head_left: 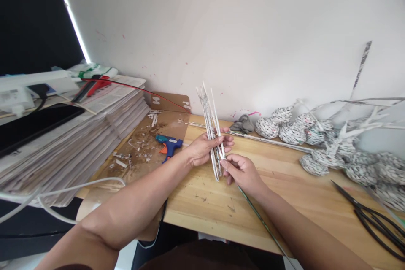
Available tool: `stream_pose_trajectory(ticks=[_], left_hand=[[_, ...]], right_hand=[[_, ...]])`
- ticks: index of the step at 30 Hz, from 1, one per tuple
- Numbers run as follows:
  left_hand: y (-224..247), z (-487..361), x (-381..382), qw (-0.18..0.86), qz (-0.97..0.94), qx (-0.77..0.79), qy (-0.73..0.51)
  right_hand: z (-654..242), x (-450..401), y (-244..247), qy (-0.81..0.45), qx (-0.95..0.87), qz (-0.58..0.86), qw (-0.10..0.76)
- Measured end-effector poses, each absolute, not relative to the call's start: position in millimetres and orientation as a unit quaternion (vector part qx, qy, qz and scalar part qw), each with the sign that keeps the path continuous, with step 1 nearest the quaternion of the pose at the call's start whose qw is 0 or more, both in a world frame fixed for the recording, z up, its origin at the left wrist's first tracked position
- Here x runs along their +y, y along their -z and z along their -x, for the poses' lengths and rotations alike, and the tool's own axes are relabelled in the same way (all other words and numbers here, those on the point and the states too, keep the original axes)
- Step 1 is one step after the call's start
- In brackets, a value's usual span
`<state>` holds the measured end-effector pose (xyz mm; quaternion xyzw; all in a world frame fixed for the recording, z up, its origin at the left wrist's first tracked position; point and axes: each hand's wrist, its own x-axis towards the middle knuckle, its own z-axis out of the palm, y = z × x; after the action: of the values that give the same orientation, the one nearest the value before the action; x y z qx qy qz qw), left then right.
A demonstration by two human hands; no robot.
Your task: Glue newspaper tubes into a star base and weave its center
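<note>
Above the middle of the wooden table point(253, 177), my left hand point(204, 148) holds a bundle of thin rolled-paper sticks point(207, 114), pinned under the thumb with other fingers behind them. The sticks stand nearly upright and fan slightly at the top. My right hand point(242, 171) is closed, its thumb and finger pinching the lower end of a white paper stick on the bundle's right side. A thin dark green rod point(257, 215) runs from beneath my right hand toward the table's front edge.
A blue glue gun point(171, 147) lies on scrap-strewn cardboard point(136, 135). Stacked newspapers point(117, 130), a phone point(41, 126) and cables are left. Woven paper pieces point(292, 133) and black scissors point(370, 215) are right. Long paper sticks point(268, 140) lie near the wall.
</note>
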<state>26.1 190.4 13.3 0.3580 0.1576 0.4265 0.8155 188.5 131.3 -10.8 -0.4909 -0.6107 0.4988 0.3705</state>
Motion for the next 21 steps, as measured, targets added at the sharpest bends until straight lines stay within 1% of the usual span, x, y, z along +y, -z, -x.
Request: stream_pose_trajectory(ticks=[4,12,18,21], left_hand=[[-11.2,-27.5,190.7,0.813,-0.359,0.176,-0.423],[-6.9,-25.5,194.1,0.817,-0.345,0.177,-0.426],[-8.8,-27.6,192.3,0.810,-0.352,0.200,-0.425],[-9.4,-27.9,192.9,0.804,-0.356,0.209,-0.429]], right_hand=[[-189.0,132.0,12.1,-0.488,-0.616,0.494,0.372],[-191.6,131.3,8.3,-0.501,-0.620,0.502,0.337],[-191.6,128.9,8.8,-0.428,-0.657,0.524,0.333],[-191.3,128.3,7.5,-0.432,-0.663,0.521,0.320]])
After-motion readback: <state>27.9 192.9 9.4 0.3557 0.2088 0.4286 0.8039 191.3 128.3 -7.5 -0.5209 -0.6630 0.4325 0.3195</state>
